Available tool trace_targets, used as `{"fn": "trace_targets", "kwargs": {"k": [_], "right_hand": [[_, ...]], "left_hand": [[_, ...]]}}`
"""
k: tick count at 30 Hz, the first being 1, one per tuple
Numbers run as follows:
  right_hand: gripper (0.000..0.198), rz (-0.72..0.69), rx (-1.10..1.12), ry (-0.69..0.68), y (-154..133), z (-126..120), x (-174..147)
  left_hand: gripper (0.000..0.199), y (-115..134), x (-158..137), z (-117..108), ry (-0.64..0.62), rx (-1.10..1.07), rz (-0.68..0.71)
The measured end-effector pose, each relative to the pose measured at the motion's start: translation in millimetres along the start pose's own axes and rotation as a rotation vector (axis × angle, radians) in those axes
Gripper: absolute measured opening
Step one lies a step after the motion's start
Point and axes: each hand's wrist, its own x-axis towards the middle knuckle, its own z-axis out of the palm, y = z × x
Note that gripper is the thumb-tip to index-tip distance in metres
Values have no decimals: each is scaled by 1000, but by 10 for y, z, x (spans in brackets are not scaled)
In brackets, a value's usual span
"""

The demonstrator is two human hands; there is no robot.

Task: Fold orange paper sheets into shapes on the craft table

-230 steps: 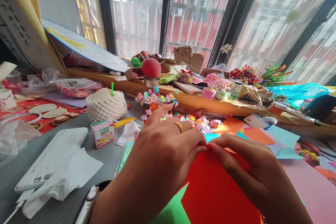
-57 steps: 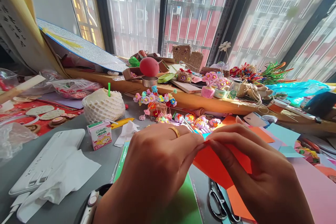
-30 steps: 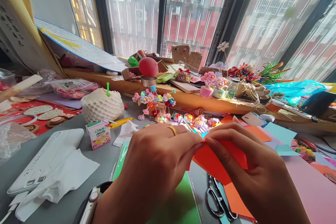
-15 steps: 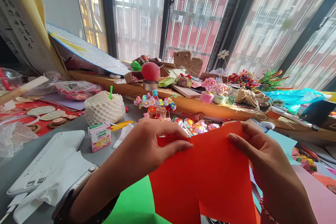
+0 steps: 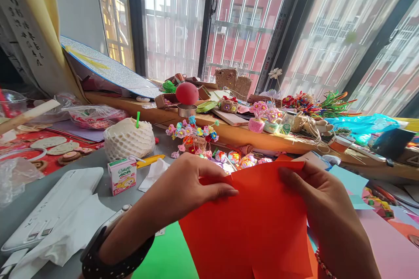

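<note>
Both hands (image 5: 188,187) pinch smooth, bowed red paper (image 5: 242,226) by its upper edge; a flat green sheet (image 5: 163,255) below.

The person's left-hand grip (image 5: 193,183) and right-hand grip (image 5: 319,189) pinch a red sheet's (image 5: 248,222) upper edge; a green sheet (image 5: 166,253) lies lower on the tabletop (image 5: 87,160).

Smooth matt red paper (image 5: 248,218) stretching between left hand (image 5: 186,187) and right hand (image 5: 317,187). Smooth green sheet (image 5: 165,253) lying beneath left hand. Left of hands, white power bank (image 5: 60,200) showing smooth plastic, tissue (image 5: 78,224) looking soft, wrinkled. Beyond hands, matt red ball (image 5: 187,93) topping shiny metal tin (image 5: 187,111); wooden ledge (image 5: 234,134) looking smooth; blue plastic bag (image 5: 366,124) gleaming, crinkled.
</note>
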Motion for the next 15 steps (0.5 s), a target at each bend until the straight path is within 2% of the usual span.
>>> {"fn": "trace_targets", "kwargs": {"k": [10, 12, 15], "right_hand": [[23, -2, 13, -31, 6, -12, 6], [29, 19, 22, -102, -23, -38, -3], [32, 86, -7, -283, -11, -61, 61]], "left_hand": [[29, 6, 12, 2, -16, -15, -34], [28, 12, -4, -24, -50, -65, -42], [28, -26, -5, -111, -138, -116, -76]]}}
